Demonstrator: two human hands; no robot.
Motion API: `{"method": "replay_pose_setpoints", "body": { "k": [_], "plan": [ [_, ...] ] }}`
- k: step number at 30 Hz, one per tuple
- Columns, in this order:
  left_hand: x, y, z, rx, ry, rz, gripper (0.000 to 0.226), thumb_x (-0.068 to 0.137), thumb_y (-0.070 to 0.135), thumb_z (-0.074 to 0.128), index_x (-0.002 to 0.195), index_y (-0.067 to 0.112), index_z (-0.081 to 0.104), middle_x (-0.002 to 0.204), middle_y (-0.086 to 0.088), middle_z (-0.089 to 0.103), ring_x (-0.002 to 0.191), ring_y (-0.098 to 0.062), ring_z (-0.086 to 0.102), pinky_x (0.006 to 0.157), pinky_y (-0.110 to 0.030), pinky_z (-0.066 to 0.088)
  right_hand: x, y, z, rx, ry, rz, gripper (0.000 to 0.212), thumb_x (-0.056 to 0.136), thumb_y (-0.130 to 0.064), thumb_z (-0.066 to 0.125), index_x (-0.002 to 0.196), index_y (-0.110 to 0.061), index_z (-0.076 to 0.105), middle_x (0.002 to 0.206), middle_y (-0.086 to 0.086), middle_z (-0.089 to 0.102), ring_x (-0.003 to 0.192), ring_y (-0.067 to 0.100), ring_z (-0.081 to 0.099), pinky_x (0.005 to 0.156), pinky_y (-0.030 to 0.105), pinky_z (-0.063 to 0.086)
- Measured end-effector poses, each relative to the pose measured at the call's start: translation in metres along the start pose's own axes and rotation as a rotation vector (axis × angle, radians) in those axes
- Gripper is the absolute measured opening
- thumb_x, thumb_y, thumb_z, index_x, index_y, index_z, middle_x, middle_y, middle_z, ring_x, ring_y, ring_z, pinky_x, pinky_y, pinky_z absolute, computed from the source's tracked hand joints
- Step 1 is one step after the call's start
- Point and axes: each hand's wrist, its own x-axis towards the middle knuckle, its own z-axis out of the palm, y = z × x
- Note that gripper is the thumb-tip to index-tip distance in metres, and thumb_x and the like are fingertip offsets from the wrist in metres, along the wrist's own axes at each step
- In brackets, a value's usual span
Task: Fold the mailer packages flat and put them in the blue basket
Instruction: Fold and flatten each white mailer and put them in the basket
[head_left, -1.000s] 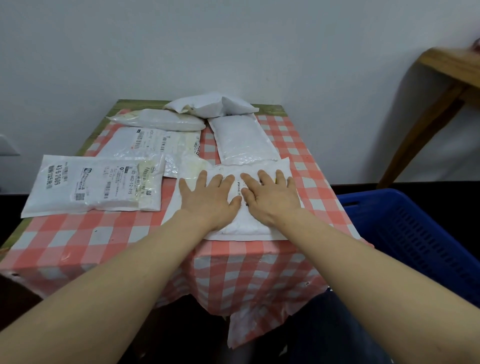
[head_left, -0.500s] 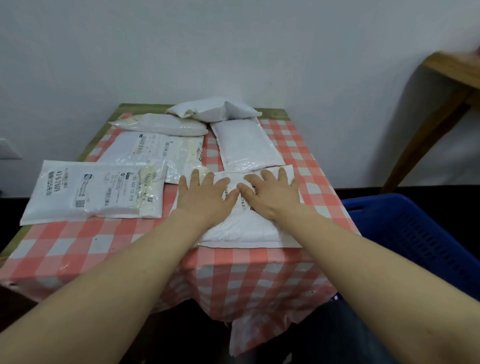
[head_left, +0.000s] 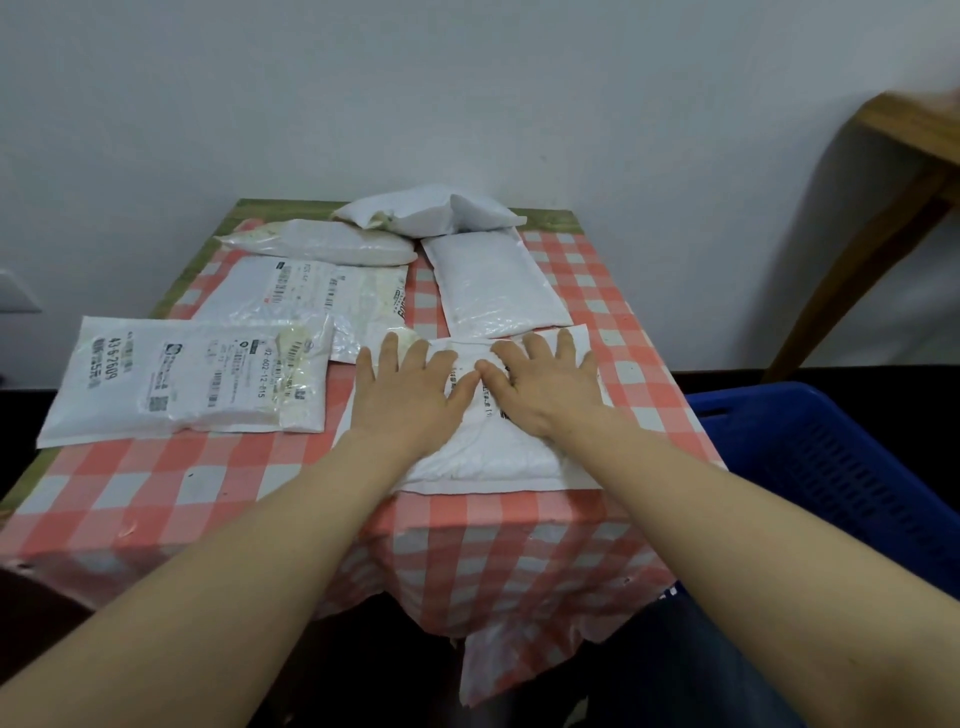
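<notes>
Two flat hands, left hand (head_left: 405, 400) and right hand (head_left: 545, 389), on a puffy white mailer (head_left: 483, 452).

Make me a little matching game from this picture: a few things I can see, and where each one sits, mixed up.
Things:
1. blue basket
2. mailer under both hands
3. mailer printed 4362609
4. puffy mailer

Places:
A. far edge of the table, by the wall
B. near edge of the table, in the middle
C. beside the table, on the right
D. left side of the table

Pairs: 1-C, 2-B, 3-D, 4-A
</notes>
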Motion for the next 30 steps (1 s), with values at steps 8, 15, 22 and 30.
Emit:
{"method": "replay_pose_setpoints", "body": {
  "k": [8,15,22,30],
  "plan": [
    [-0.036,0.014,-0.015,0.121,0.204,0.112,0.058,0.095,0.050,0.011,0.144,0.030,0.035,0.145,0.000,0.044,0.136,-0.028,0.034,0.115,-0.051,0.001,-0.041,0.003,-0.012,0.014,0.297,-0.099,0.043,0.102,-0.038,0.021,0.137,-0.030,0.043,0.152,0.000,0.029,0.146,0.031,0.006,0.115,0.050,-0.011],
    [-0.051,0.011,0.007,0.094,0.070,0.028,0.056,0.095,0.057,0.009,0.149,0.043,0.002,0.160,0.008,-0.001,0.147,-0.028,-0.004,0.112,-0.061,-0.002,-0.063,0.008,0.020,-0.016,0.238,-0.059,0.073,0.082,-0.057,-0.009,0.146,-0.044,0.023,0.158,-0.003,0.019,0.147,0.033,0.005,0.115,0.055,0.005],
    [-0.054,0.013,0.012,0.115,0.131,0.025,0.078,0.076,0.055,-0.017,0.149,0.041,0.004,0.160,0.006,0.003,0.146,-0.030,0.002,0.112,-0.060,0.005,-0.061,0.007,0.025,-0.052,0.289,-0.046,0.069,0.085,-0.053,-0.004,0.144,-0.042,0.031,0.156,-0.001,0.027,0.145,0.035,0.013,0.114,0.056,0.009],
    [-0.053,0.013,0.007,0.087,0.076,0.016,0.056,0.096,0.053,0.011,0.150,0.040,0.000,0.160,0.004,-0.003,0.146,-0.032,-0.003,0.115,-0.057,0.002,-0.060,0.006,0.021,-0.074,0.248,-0.054,0.073,0.081,-0.051,-0.007,0.146,-0.040,0.026,0.155,0.000,0.027,0.144,0.036,0.014,0.113,0.057,0.007]
  ]
}}
